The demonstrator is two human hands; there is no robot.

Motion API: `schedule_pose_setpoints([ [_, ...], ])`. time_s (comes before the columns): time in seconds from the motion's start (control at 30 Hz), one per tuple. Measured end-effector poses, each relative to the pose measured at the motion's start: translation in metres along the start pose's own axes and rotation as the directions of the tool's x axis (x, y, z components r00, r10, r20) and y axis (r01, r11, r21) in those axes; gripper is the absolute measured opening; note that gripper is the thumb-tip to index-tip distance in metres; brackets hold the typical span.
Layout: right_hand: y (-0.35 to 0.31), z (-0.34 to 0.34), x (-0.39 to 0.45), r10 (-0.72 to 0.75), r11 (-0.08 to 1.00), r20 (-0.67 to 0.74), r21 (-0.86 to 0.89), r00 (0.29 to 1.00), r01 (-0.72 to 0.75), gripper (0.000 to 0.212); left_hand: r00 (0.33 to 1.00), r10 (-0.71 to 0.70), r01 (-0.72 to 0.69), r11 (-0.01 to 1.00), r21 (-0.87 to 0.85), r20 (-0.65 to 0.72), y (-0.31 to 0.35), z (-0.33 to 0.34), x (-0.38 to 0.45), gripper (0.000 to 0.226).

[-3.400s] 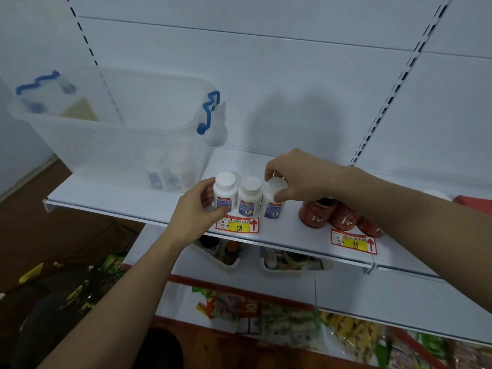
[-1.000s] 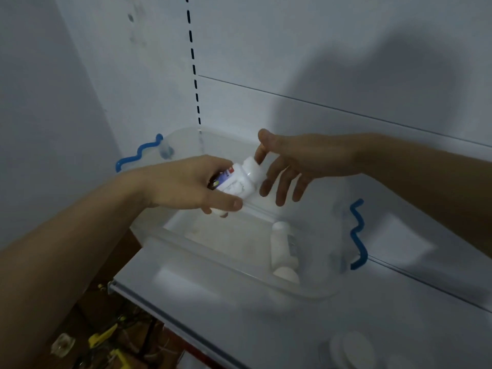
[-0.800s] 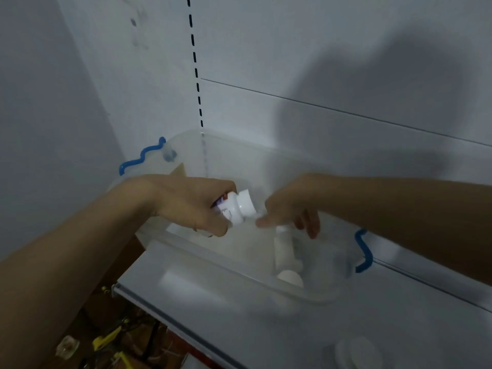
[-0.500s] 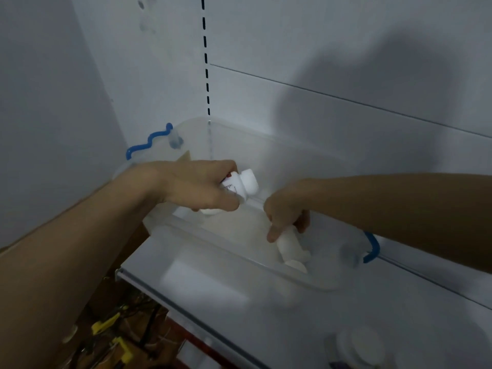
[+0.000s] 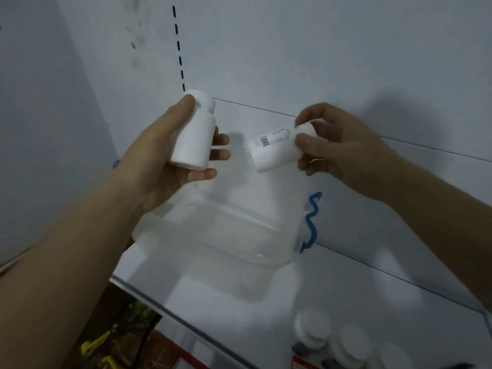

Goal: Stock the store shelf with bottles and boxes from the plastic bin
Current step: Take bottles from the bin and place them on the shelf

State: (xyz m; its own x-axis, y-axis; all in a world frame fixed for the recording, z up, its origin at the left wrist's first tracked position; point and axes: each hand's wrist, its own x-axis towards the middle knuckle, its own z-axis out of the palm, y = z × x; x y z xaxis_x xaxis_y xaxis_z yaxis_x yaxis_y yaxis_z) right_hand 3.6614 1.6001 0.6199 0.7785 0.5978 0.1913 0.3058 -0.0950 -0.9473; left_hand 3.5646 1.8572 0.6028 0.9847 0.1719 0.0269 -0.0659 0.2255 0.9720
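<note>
Closest to me, bottom right, three white caps of stocked bottles [image 5: 314, 331] stand in a row near the front edge of the shelf [image 5: 213, 296], touching or nearly so (labels too blurred to read). Below the shelf's front lip at bottom left, something yellow and dark shows on the floor, can't tell what. Further in, the clear plastic bin [image 5: 221, 235] sits on the shelf toward the back wall, blue wavy handle [image 5: 310, 222] on its right end; its inside looks pale and hazy, and I can't make out contents through the plastic. Above the bin both my hands are raised, well apart from each other. My left hand [image 5: 162, 155] grips a white bottle [image 5: 194, 131] roughly upright, thumb up at the cap end, fingers curled round the far side with tips showing past the bottle's right edge; the side facing me is plain white. My right hand [image 5: 335, 145] pinches a second white bottle [image 5: 277, 147] at its cap end between thumb and fingers, the bottle tilted on its side with its base pointing left and down, barcode label facing me. Neither bottle touches the bin or shelf. Behind it all, the white back panel [image 5: 319, 49] with a vertical line of black slots [image 5: 178, 43], and a plain wall at left.
</note>
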Motion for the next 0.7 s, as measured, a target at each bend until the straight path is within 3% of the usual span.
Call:
schedule_pose_setpoints([
  [0.1,-0.010,-0.004,-0.027,-0.039,0.992,-0.063,0.116,0.997,0.046,0.020,1.000,-0.007,0.006,0.993,-0.115,-0.008,-0.009,0.041,-0.023,0.063],
  [0.23,-0.009,-0.016,-0.062,-0.182,0.982,-0.069,-0.054,0.981,0.179,0.012,0.995,-0.012,0.043,0.944,-0.326,0.097,-0.022,0.082,-0.051,0.061],
  [0.33,-0.004,-0.028,-0.087,-0.263,0.963,-0.051,-0.079,0.964,0.258,0.033,0.984,-0.003,0.082,0.896,-0.437,0.177,-0.035,0.100,-0.069,0.054],
  [0.5,0.005,-0.044,-0.119,-0.241,0.970,-0.112,-0.047,0.964,0.237,0.052,0.977,-0.053,0.146,0.870,-0.471,0.205,-0.053,0.128,-0.086,0.051],
  [0.7,0.015,-0.057,-0.145,-0.193,0.979,-0.207,0.029,0.959,0.203,0.034,0.985,-0.081,0.141,0.881,-0.451,0.149,-0.062,0.153,-0.099,0.052],
])
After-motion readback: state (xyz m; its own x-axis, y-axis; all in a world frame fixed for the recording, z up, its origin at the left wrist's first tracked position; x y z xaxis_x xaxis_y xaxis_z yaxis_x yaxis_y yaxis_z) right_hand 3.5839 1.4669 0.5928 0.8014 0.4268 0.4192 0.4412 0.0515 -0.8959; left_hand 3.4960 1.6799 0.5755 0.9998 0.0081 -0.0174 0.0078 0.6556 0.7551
